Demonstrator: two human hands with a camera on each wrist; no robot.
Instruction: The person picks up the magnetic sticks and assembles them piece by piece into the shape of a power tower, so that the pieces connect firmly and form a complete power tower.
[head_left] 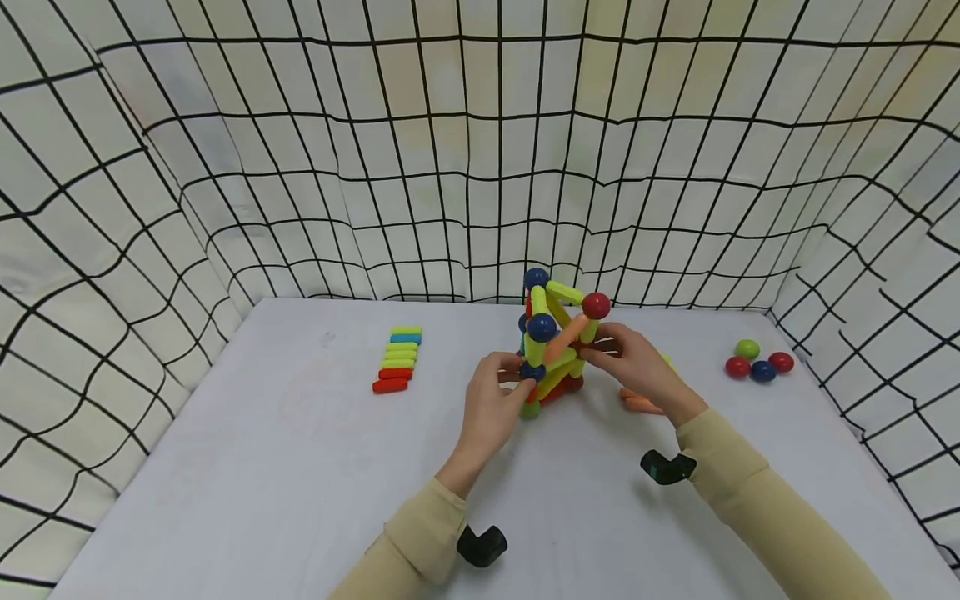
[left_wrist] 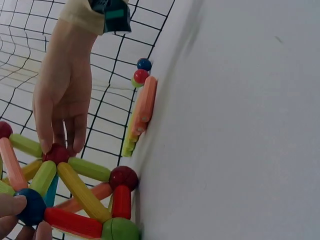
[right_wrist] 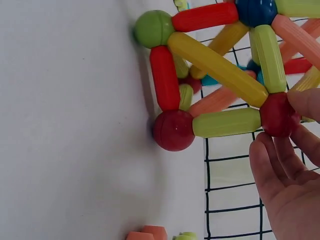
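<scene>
"Showing nearest are two tan sleeves (head_left: 420, 533), each with a black device (head_left: 482, 547) at the wrist. What has the left hand (head_left: 489, 404) got?"

"Its fingers are bent inward, pinching a blue ball (head_left: 533, 372) on the near left side of a ball-and-rod frame (head_left: 567, 337)."

"And the right hand (head_left: 637, 367)?"

"Its thumb and fingers pinch a dark red ball (right_wrist: 279, 117) on the frame's right side, with only the ball's width between them."

"Where is the frame?"

"On the white desk (head_left: 285, 467), a little right of centre, with a green ball (head_left: 529, 410) low at its near corner."

"Anything just right of it?"

"Loose orange rods (head_left: 642, 405), near the right wrist."

"And farther off?"

"A row of lime, red and blue rods (head_left: 399, 354) on the left; on the right, four loose balls (head_left: 763, 372), two red, one blue, one green. Beyond the desk's far edge rises a black grid (head_left: 500, 38) against white."
</scene>
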